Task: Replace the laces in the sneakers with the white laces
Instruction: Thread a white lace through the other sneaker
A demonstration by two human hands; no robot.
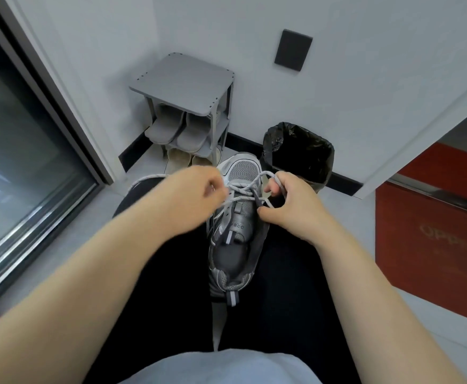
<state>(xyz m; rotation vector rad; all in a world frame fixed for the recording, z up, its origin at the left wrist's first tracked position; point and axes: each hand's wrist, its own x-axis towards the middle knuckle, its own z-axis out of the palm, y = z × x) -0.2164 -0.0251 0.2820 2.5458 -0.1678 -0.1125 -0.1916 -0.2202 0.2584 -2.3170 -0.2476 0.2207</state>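
Item 1. Grey mesh-and-leather sneaker [235, 245]: lies on my lap between my thighs, sole down, heel tab at 6 o'clock, toe at 12 o'clock. It is the only sneaker in view.

Item 2. Pale round cord lace [243, 189], whitish with dark speckles: crosses slackly over the eyelets nearest the toe. One loose end trails off towards 9 o'clock over my thigh. The eyelets nearer the tongue look bare. I cannot tell whether this is the old lace or the white replacement.

Item 3. My left hand [193, 198]: at 10 o'clock of the sneaker, fingers curled, pinching a strand of the lace. It is slightly blurred.

Item 4. My right hand [290, 209]: at 2 o'clock of the sneaker, fingers curled with a loop of the lace drawn round them, thumb against the eyelet row.

Item 5. Progress, as a judgement: mid-lacing on one shoe. The toe rows are occupied and the upper rows are open. If this is the old lace, it is most of the way out; if the new one, it is barely begun. The second sneaker is unaccounted for.

Item 6. Surroundings: grey plastic shoe rack [182, 84] holding grey slippers [171, 128] at 11 o'clock, and a bin lined with a black bag [298, 151] at 1 o'clock.
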